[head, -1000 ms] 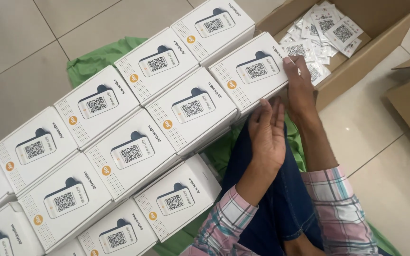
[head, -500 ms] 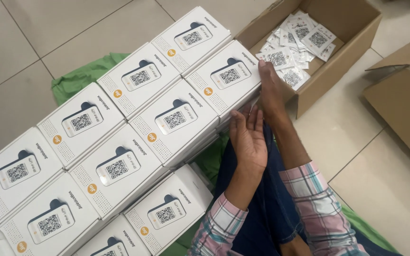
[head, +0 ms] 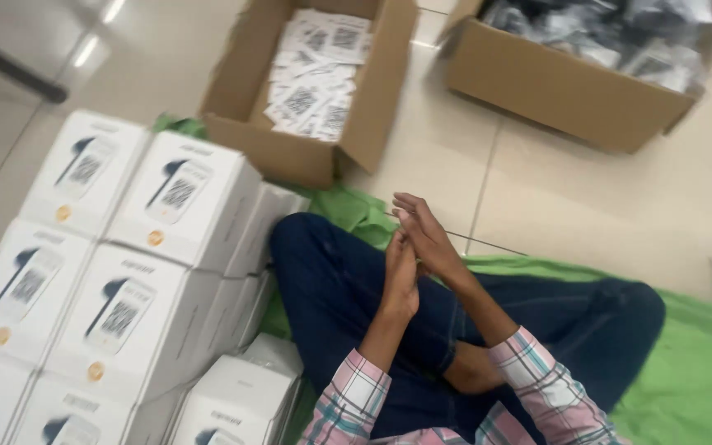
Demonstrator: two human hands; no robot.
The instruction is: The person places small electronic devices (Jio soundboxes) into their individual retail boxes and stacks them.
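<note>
My left hand (head: 400, 276) and my right hand (head: 423, 229) meet above my lap, the palms touching, the fingers straight, nothing held in either. They hover over my crossed legs in dark blue jeans (head: 339, 288). To the left stand stacked white product boxes (head: 179, 202) with a printed device and an orange dot on each lid; the nearest is about a hand's width from my knee. Beyond them sits an open cardboard box (head: 278, 152) filled with small white packets (head: 315, 82) bearing square codes.
A second open cardboard box (head: 562, 86) with dark plastic-wrapped items stands at the back right. A green cloth (head: 694, 363) lies under me on the tiled floor (head: 587, 206). A dark bar (head: 10, 70) crosses the far left corner.
The view has swung to the right and blurred. My right hand has left the edge of the white box and come back to my lap; both hands are now pressed together.
</note>
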